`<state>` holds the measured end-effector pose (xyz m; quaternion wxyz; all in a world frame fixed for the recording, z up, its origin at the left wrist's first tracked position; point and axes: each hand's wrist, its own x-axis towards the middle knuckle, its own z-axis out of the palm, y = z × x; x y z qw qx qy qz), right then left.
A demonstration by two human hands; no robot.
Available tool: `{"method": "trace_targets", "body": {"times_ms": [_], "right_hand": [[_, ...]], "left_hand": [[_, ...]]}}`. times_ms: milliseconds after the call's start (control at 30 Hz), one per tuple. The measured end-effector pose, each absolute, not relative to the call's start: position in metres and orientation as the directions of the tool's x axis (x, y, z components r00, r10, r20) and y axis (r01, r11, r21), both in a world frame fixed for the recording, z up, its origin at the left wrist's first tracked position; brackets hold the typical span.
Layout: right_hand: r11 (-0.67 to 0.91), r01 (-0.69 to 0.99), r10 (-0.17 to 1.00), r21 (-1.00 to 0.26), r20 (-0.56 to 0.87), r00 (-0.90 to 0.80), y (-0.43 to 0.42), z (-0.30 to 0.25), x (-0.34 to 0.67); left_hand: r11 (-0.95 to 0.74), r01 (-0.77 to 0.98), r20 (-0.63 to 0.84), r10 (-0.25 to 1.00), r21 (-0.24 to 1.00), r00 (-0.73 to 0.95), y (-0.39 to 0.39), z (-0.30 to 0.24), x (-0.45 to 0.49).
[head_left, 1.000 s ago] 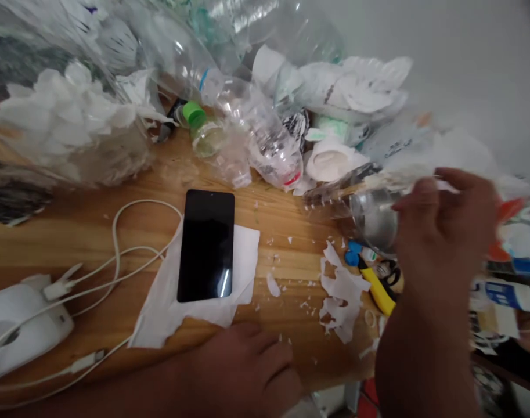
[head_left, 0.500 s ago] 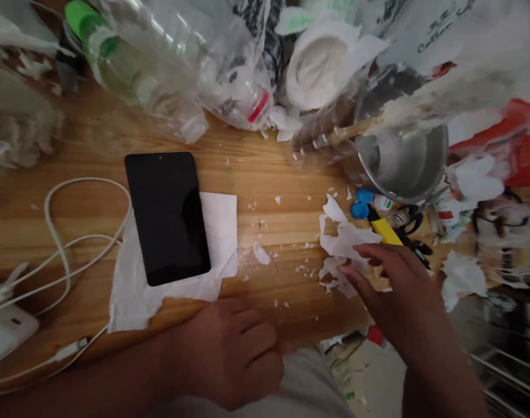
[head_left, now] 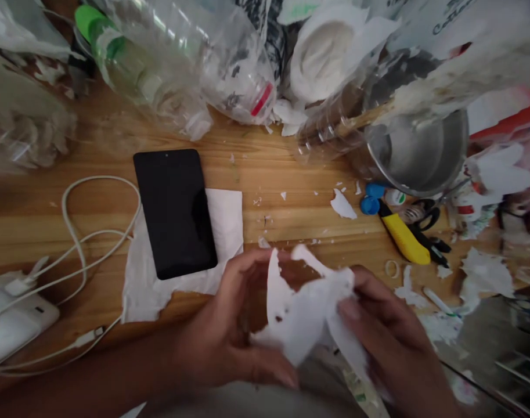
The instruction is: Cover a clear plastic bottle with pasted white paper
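Observation:
A torn, irregular piece of white paper (head_left: 306, 310) is held up above the table's front edge, with holes and ragged edges. My right hand (head_left: 382, 331) pinches its right side between thumb and fingers. On the other side, my left hand (head_left: 242, 319) is open, its thumb and fingers spread around the paper's left edge; whether it touches the paper is unclear. Beyond my left hand, a black tablet (head_left: 175, 215) lies on a crumpled white sheet (head_left: 227, 217). Small white paper scraps (head_left: 283, 196) are scattered on the wooden table (head_left: 265, 162), with a larger scrap (head_left: 343, 204) farther back.
At right lie a yellow-handled cutter (head_left: 406, 238), blue caps (head_left: 370, 204) and a tape ring (head_left: 392, 268). A metal pot (head_left: 439, 157) stands behind them. Plastic bottles (head_left: 251, 87) line the back. A white cable (head_left: 79, 244) and charger (head_left: 25, 313) occupy the left.
My right hand has picked up the torn paper from the table and brought it left toward me. My left hand has opened from a loose fist and come up beside it.

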<state>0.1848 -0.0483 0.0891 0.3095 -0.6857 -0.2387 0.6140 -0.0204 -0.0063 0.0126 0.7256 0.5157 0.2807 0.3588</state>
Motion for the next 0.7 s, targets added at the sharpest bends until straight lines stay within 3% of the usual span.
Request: {"method": "trace_targets", "body": {"times_ms": [67, 133, 233, 300, 333, 400, 467, 567, 700], "right_hand": [[-0.713, -0.091, 0.688, -0.695, -0.719, 0.101, -0.047, 0.073, 0.175], [-0.666, -0.008, 0.739, -0.746, -0.662, 0.128, -0.047, 0.063, 0.173], [-0.389, 0.228, 0.912, -0.892, -0.338, 0.234, -0.047, 0.065, 0.177], [-0.171, 0.397, 0.976, -0.902, -0.099, 0.195, -0.042, 0.072, 0.182], [-0.118, 0.463, 0.989, -0.879, -0.061, 0.136, -0.038, 0.075, 0.183], [-0.118, 0.551, 0.99, -0.826, -0.14, 0.003, -0.028, 0.079, 0.185], [-0.222, 0.581, 0.946, -0.783, -0.317, -0.066, -0.017, 0.078, 0.187], [-0.382, 0.553, 0.884, -0.74, -0.467, -0.014, -0.008, 0.07, 0.19], [-0.478, 0.513, 0.863, -0.713, -0.489, 0.126, -0.02, 0.062, 0.2]], "left_hand": [[0.325, -0.187, -0.166, 0.803, 0.927, 0.573, -0.006, 0.016, -0.017], [0.352, -0.077, -0.275, 0.833, 0.933, 0.479, -0.003, 0.018, -0.014], [0.346, 0.086, -0.348, 0.836, 0.934, 0.424, 0.004, 0.02, -0.012], [0.316, 0.126, -0.336, 0.801, 0.94, 0.495, 0.007, 0.021, -0.012], [0.3, 0.13, -0.321, 0.779, 0.945, 0.539, 0.008, 0.021, -0.012], [0.285, 0.111, -0.292, 0.738, 0.952, 0.608, 0.009, 0.022, -0.012], [0.304, 0.105, -0.301, 0.722, 0.947, 0.623, 0.009, 0.022, -0.012], [0.392, 0.108, -0.391, 0.775, 0.914, 0.496, 0.008, 0.02, -0.012], [0.501, -0.065, -0.447, 0.817, 0.863, 0.363, 0.007, 0.017, -0.01]]}}
